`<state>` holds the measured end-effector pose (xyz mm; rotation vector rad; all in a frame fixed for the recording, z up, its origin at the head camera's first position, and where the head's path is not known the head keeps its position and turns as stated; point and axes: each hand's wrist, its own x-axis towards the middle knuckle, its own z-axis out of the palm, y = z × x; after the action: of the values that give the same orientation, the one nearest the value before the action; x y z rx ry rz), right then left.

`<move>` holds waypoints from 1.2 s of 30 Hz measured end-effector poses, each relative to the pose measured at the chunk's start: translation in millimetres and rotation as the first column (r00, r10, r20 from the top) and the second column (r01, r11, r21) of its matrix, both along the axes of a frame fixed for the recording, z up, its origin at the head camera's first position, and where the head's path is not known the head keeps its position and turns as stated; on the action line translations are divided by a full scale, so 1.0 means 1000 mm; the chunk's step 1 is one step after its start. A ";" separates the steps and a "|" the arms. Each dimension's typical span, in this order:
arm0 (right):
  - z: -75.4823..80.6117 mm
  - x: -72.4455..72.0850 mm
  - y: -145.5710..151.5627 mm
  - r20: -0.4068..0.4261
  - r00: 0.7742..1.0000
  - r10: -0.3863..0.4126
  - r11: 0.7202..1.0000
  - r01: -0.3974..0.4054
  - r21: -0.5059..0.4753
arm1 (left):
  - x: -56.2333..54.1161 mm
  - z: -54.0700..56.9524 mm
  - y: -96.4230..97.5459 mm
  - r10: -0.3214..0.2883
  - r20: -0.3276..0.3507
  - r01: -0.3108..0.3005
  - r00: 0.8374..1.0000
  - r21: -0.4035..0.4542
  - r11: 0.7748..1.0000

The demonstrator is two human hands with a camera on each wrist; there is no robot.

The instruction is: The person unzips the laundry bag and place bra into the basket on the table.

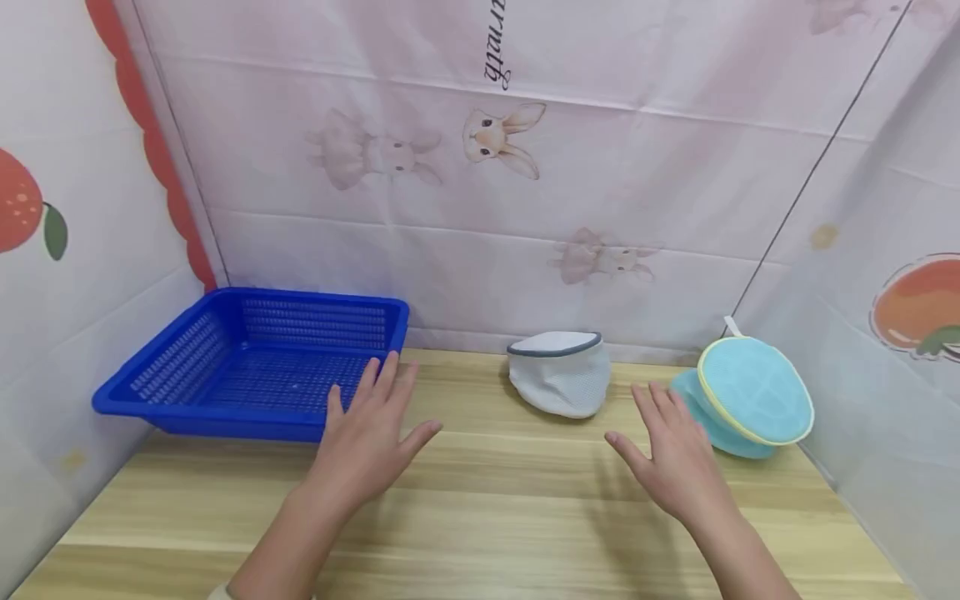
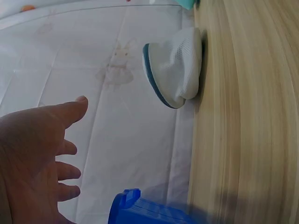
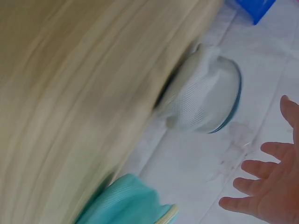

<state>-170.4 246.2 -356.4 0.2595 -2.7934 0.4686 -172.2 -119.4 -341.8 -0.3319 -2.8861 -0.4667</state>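
Observation:
My left hand (image 1: pixel 365 437) hovers with fingers spread over the near right corner of a blue plastic basket (image 1: pixel 247 421), holding nothing. On the other side, my right hand (image 1: pixel 678 454) also has its fingers extended and nothing in them, just left of a turquoise mesh bag (image 1: pixel 757 392) with yellow trim. Between the hands, farther back, sits a white mesh bag (image 1: pixel 562 379) with a dark grey-blue rim; it slumps on the table. Both wrist views show this white bag (image 2: pixel 175 67) apart from the fingers. The turquoise bag (image 3: pixel 128 203) appears low in the right wrist view.
A wood-grain table (image 1: pixel 480 517) carries everything. Behind it hangs a pale pink cloth (image 1: pixel 450 275) printed with rabbits, and fruit-printed white sheets close off the left and right sides. The basket stands at the back left, against the cloth.

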 end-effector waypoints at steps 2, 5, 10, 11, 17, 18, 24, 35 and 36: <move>-0.002 -0.005 0.005 -0.022 1.000 -0.003 1.000 0.004 0.022 | 0.000 0.002 0.001 0.000 0.001 0.000 1.000 -0.002 1.000; -0.006 -0.014 0.012 -0.048 0.999 -0.017 0.999 0.020 0.045 | -0.002 0.005 0.004 -0.011 -0.002 0.011 1.000 0.005 1.000; -0.015 -0.031 0.017 -0.112 0.994 -0.008 0.997 0.017 0.074 | -0.009 0.004 0.014 -0.024 0.006 0.024 1.000 0.012 1.000; -0.016 -0.034 0.016 -0.132 0.991 0.001 0.997 0.010 0.079 | -0.011 0.003 0.017 -0.024 0.007 0.024 1.000 0.011 1.000; -0.017 -0.050 0.009 -0.239 0.970 0.043 0.994 -0.018 0.106 | -0.028 -0.002 0.043 -0.046 -0.017 0.046 0.999 -0.004 0.999; -0.017 -0.053 0.009 -0.251 0.967 0.049 0.994 -0.021 0.110 | -0.031 -0.002 0.048 -0.054 -0.020 0.054 0.998 -0.008 0.999; -0.022 -0.069 0.008 -0.317 0.943 0.100 0.988 -0.055 0.148 | -0.049 -0.007 0.070 -0.081 0.019 0.080 0.997 0.024 0.996; -0.030 -0.100 -0.003 -0.319 0.942 0.107 0.991 -0.076 0.108 | -0.082 -0.020 0.100 -0.132 0.009 0.131 0.991 0.090 0.987; -0.030 -0.102 -0.005 -0.313 0.944 0.101 0.993 -0.076 0.092 | -0.086 -0.022 0.102 -0.136 0.017 0.133 0.991 0.102 0.986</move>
<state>-272.4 240.7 -386.6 0.4392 -2.4945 0.3059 -257.9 -17.1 -363.6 -0.5105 -2.8623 -0.6404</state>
